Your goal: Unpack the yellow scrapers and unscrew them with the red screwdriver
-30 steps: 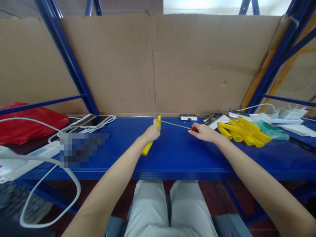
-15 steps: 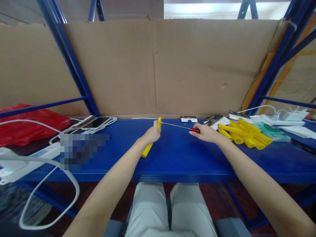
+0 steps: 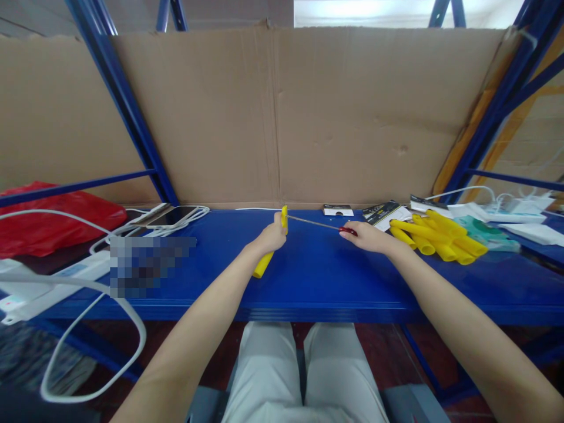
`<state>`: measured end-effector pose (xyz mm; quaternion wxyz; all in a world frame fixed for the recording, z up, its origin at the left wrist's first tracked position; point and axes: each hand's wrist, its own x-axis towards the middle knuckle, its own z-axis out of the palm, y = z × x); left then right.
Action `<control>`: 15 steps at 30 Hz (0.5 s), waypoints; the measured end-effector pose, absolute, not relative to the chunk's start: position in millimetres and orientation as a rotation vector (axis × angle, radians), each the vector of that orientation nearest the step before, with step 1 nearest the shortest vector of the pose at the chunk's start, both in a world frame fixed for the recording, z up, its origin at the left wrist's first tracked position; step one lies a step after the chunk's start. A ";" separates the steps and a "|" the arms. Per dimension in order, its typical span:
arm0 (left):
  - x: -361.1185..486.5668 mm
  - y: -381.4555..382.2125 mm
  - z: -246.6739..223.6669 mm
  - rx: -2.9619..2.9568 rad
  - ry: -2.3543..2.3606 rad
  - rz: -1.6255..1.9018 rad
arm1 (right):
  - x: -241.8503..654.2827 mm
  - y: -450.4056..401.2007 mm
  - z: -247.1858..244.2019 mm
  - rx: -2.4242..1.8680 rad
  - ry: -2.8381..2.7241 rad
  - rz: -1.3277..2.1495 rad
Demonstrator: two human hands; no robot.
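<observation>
My left hand (image 3: 272,235) is closed around a yellow handle-like piece (image 3: 263,265), whose lower tube slants toward the table's front edge and whose top pokes up past my fingers. In my right hand (image 3: 363,236) is a screwdriver with a red handle (image 3: 348,231), held nearly level. Its long metal shaft (image 3: 314,222) runs left, and the tip meets the upper part of the yellow piece beside my left fingers. Whether the tip sits in a screw is too small to tell.
Several yellow tubes (image 3: 440,235) lie piled at the right, beside a green plastic bag (image 3: 487,234). Small black-and-white boxes (image 3: 338,210) stand along the back by a cardboard wall (image 3: 352,117). At left are a power strip (image 3: 66,276), white cables and a red bag (image 3: 66,226).
The camera view has shifted slightly. Both hands keep their hold on the yellow piece and the screwdriver, with almost no movement.
</observation>
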<state>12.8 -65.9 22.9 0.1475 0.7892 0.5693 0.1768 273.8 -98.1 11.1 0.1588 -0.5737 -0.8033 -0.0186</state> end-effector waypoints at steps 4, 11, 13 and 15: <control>13.1 -65.8 22.6 2.272 1.624 0.518 | 272.6 -97.5 11.2 -1.684 -2.233 -0.215; 12.7 -65.4 21.8 2.276 1.619 0.515 | 269.4 -103.7 14.3 -1.737 -2.195 -0.135; 12.2 -64.8 21.6 2.276 1.622 0.517 | 270.6 -103.5 15.3 -1.699 -2.246 -0.113; 11.8 -64.3 21.4 2.284 1.625 0.519 | 272.0 -101.9 15.6 -1.630 -2.280 -0.133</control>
